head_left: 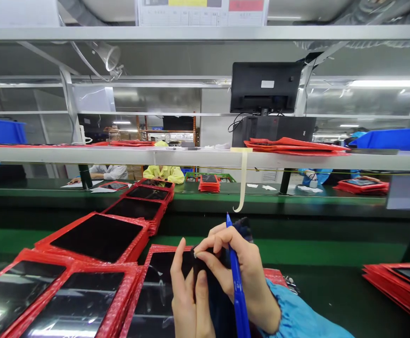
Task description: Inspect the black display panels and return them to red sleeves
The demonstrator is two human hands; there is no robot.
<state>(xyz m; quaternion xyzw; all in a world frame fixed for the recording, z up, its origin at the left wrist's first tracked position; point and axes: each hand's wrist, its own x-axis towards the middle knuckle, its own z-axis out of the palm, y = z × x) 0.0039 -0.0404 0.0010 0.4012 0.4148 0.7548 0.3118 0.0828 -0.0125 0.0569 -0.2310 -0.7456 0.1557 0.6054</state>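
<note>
Low in the middle, my left hand [192, 300] steadies a dark, flat piece [201, 265] between thumb and fingers; its kind is hard to make out. At its upper edge the thumb and forefinger of my right hand [245, 267] pinch together, with a tiny pale spot at their tips. A blue pen [237, 291] is tucked through the right hand's fingers, tip up. Behind that hand, a dark patterned part [243, 228] shows, partly hidden. Just left of my hands lies a black glossy screen panel [155, 286] on red bubble wrap.
Stacks of screen panels in red bubble bags [99, 237] fill the left, with another red stack [402, 286] at right. A tape strip [243, 180] hangs from the shelf edge [190, 157]. Across the bench, people sit, one in a yellow sleeve [174, 174].
</note>
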